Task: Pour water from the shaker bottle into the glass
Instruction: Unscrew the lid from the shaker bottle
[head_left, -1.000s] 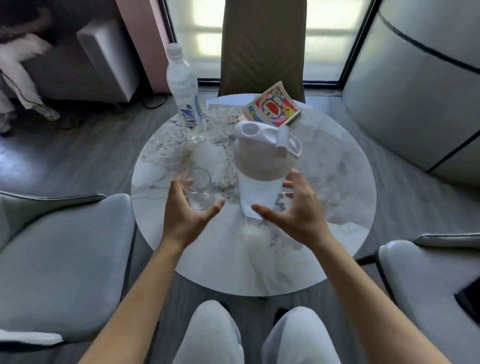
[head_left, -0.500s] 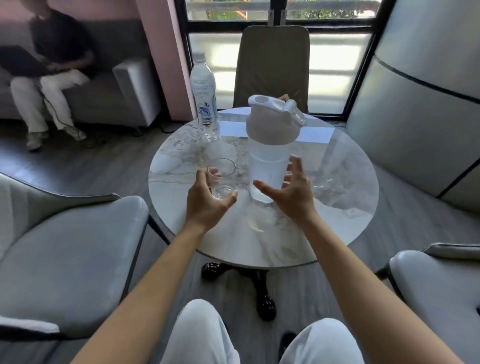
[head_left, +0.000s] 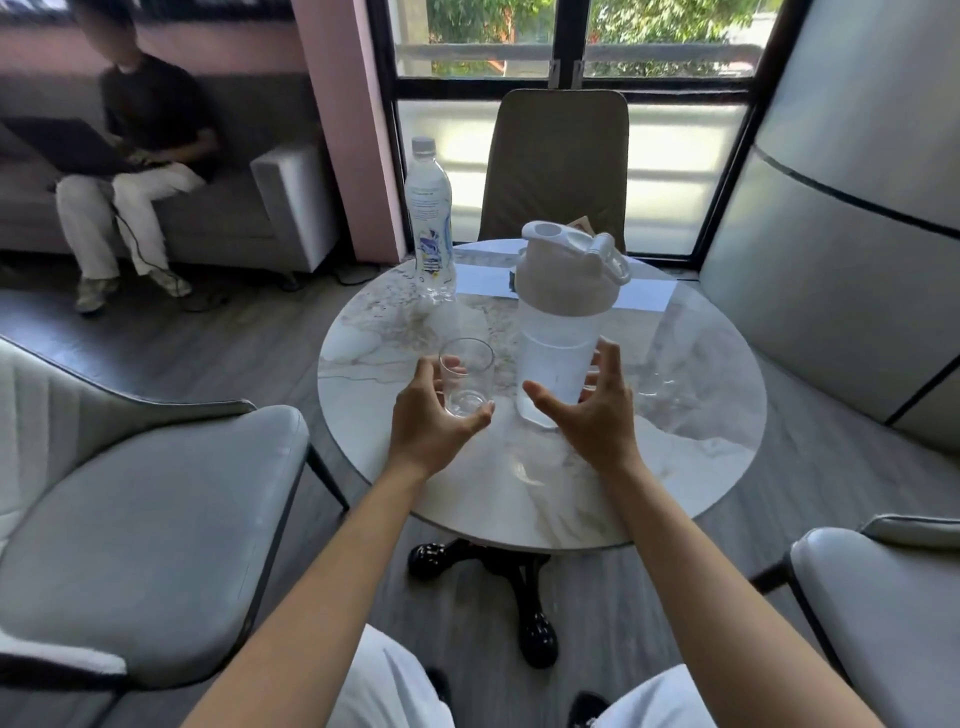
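Reaching with open right hand, empty, for the shaker bottle: smooth, water-heavy, best held at lower body

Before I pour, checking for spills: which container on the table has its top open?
The glass: open rim. The shaker bottle and plastic water bottle both wear lids.

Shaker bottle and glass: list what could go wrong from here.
1. The shaker bottle is tall and top-heavy under its wide lid; the open right hand could knock it over.
2. The flip cap looks open, so a tip could spill water on the table.
3. The glass is narrow; the left hand isn't clearly gripping it, so pouring may miss.
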